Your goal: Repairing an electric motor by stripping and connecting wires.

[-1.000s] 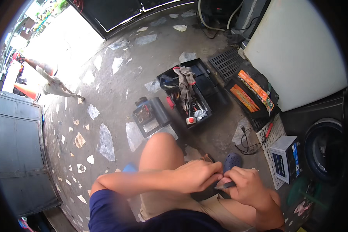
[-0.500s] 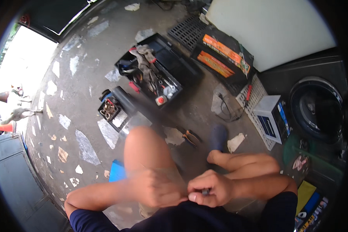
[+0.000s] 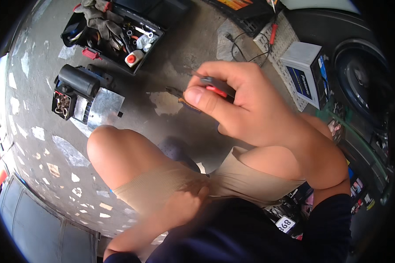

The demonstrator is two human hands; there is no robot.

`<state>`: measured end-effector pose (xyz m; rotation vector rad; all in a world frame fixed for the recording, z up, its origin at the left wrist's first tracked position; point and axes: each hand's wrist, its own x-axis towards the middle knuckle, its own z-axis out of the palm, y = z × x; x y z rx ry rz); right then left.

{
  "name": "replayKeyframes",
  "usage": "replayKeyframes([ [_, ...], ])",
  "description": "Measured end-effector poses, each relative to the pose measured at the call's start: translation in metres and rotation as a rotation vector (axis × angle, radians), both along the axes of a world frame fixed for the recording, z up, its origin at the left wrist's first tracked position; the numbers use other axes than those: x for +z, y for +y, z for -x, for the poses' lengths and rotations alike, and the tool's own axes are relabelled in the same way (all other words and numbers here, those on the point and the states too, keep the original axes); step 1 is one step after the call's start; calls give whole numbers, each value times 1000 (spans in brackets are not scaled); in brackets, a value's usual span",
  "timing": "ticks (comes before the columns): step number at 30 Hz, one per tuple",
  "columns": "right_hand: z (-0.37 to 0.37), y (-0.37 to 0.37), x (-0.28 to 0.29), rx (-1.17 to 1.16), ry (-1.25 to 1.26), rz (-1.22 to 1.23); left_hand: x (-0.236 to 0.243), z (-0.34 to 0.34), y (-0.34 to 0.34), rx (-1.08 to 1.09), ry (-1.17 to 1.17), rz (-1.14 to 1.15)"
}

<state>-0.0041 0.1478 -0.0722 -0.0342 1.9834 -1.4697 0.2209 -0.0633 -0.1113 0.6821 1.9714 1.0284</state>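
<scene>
My right hand is raised before me, closed around a small black-and-red tool with a thin tip poking out past the fingers. My left hand is low against my khaki shorts at the lap; its fingertips are too indistinct to tell what, if anything, they grip. Pliers lie on the floor behind the right hand, partly hidden by it. A black device with a cylinder and a bent metal plate sits beyond my left knee.
An open black toolbox holds gloves and several tools. To the right are a white perforated board, black cables, a white box-shaped battery or carton and a black machine with a round door. A grey metal door stands lower left.
My hands have separated: the right rose forward with the tool, while the left stayed low at the lap. The view swung, shifting the toolbox and device up and leftward in the picture.
</scene>
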Motion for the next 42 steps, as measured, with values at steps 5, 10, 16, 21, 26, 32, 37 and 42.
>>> replayKeyframes([
  [5,29,-15,-2,129,180,5,12,-7,14,166,-437,-73],
  [10,36,-43,-29,25,78,220,44,5,48,420,-713,-50],
  [16,-53,-26,-73,-69,-495,454,15,8,100,868,-832,-313],
  [21,-51,-6,-91,-54,-486,604,24,12,126,1295,-914,-345],
  [26,2,-18,-97,-52,-522,558,88,70,69,1769,-294,-113],
  [32,63,-113,-46,373,-85,693,116,163,-12,1663,467,195],
  [37,78,-132,-8,501,299,681,90,148,-9,1831,456,25],
  [42,80,-133,4,695,456,679,99,137,-4,1866,715,-10],
])
